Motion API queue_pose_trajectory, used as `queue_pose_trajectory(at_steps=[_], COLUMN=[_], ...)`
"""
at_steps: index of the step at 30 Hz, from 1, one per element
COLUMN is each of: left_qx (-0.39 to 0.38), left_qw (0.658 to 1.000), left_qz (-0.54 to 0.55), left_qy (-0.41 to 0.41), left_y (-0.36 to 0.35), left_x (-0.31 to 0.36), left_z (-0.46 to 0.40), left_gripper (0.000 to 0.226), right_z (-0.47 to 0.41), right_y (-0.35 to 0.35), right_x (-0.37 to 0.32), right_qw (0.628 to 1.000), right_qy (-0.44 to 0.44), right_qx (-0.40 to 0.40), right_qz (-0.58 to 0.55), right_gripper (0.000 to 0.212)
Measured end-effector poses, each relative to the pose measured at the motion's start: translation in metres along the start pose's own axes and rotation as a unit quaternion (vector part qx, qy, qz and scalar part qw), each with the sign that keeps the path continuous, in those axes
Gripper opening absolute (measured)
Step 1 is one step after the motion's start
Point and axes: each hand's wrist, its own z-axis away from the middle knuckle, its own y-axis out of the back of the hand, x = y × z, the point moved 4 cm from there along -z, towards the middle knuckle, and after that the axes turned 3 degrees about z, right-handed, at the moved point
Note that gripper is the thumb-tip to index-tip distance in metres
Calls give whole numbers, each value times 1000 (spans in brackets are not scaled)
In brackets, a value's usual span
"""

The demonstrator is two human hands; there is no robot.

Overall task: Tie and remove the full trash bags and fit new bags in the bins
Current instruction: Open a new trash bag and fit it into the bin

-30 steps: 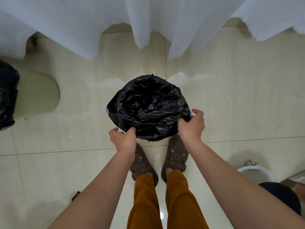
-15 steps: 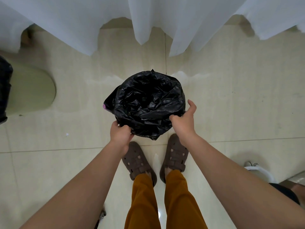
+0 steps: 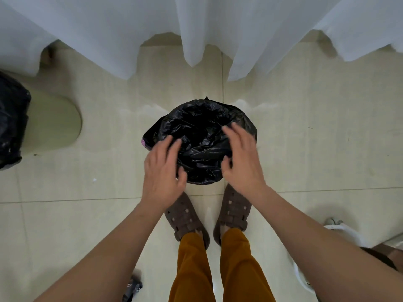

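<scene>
My left hand (image 3: 162, 171) and right hand (image 3: 241, 158) hover over bag (image 3: 202, 138) lining bin on floor (image 3: 316, 149), ahead of my feet. Fingers spread, gripping nothing. Bag mouth directly beneath, both hands equally near rim.

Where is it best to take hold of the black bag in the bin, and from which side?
Probably at the folded-over edge of the black bag, where the film bunches outside the rim. Come from above, left hand on the near-left edge, right hand on the near-right. Both hands hover open there now.
</scene>
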Motion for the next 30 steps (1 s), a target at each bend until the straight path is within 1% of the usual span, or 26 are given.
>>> queue_pose_trajectory(at_steps=[1,3,5,8,11,15,18,20,22,25,27,29,30], left_qx=[-40,-110,-167,-225,-239,-224,-228,-224,-213,-223,-248,-259,-262], left_qw=[998,986,972,953,941,942,933,935,943,946,937,932,930], left_qz=[-26,-70,-109,-174,-216,-229,-262,-260,-236,-190,-192,-210,-227], left_qy=[-47,-105,-122,-108,-102,-102,-99,-93,-99,-136,-153,-139,-126], left_y=[-3,-10,-18,-29,-32,-27,-23,-21,-19,-19,-24,-26,-27], left_x=[4,9,6,-7,-16,-22,-23,-20,-15,-6,-5,-11,-15], left_z=[-1,-2,-4,-6,-8,-10,-9,-9,-9,-8,-7,-7,-8], left_gripper=[61,55,53,53,55,55,56,54,49,47,47,48,50], right_z=[0,1,0,-4,-8,-7,-3,0,2,7,11,15,15], right_y=[-6,-19,-32,-41,-41,-32,-26,-24,-21,-20,-22,-27,-28], right_x=[-5,-12,-10,1,10,22,28,25,20,13,10,12,15], right_qw=[998,982,964,945,931,925,917,924,941,958,955,947,943], right_qy=[48,112,130,122,123,105,102,102,99,114,141,155,150], right_qx=[-42,-128,-191,-229,-229,-213,-208,-198,-177,-157,-168,-191,-200], right_qz=[24,79,132,200,255,296,325,311,271,212,198,208,220], right_gripper=[69,66,63,58,58,62,61,58,53,52,52,49,51])
